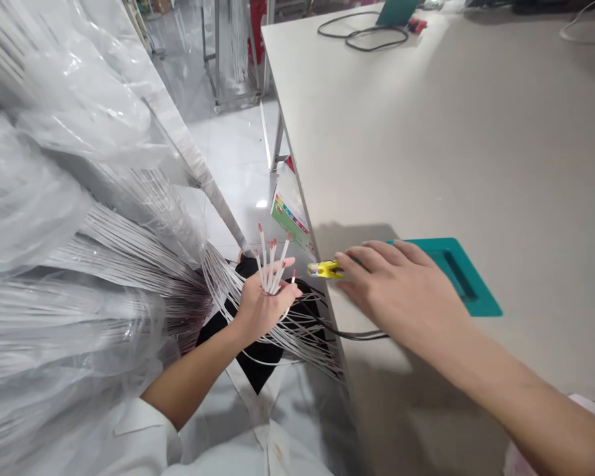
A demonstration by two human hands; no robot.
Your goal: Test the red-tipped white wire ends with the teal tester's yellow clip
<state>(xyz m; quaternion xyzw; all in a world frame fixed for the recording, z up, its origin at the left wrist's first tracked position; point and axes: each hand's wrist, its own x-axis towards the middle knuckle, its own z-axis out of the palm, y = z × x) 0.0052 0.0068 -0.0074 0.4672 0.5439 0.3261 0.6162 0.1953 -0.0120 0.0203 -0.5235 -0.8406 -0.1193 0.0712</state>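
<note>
Wears white clothing, with a bare left forearm coming out of a loose sleeve. Has black cloth below the left wrist, with loose strands fanning past it toward the table's near side. In the left hand, curls fingers and thumb around a small bunch of white wires — pointing upward, tipped reddish-brown, splayed a little, with a single pink-tipped end standing apart near the thumb. With the right hand, palm down over the table, pinches the back of a yellow clip between narrowed thumb and forefinger — with a clear front end sticking out beyond the table's edge, near the held bunch but apart from it. Cannot tell how far back the clip reaches under the fingers. Partly covers a teal plate with a long dark slot. Just below that hand, has black cables crossing the edge. To the left, has thick sheaves of white strands, partly wrapped in clear plastic, alongside a slanting pale rail. Farther on, looks past a green-and-white printed packet beside the table, to a glossy floor, a looped dark cable at the far end and a wheeled metal rack.
</note>
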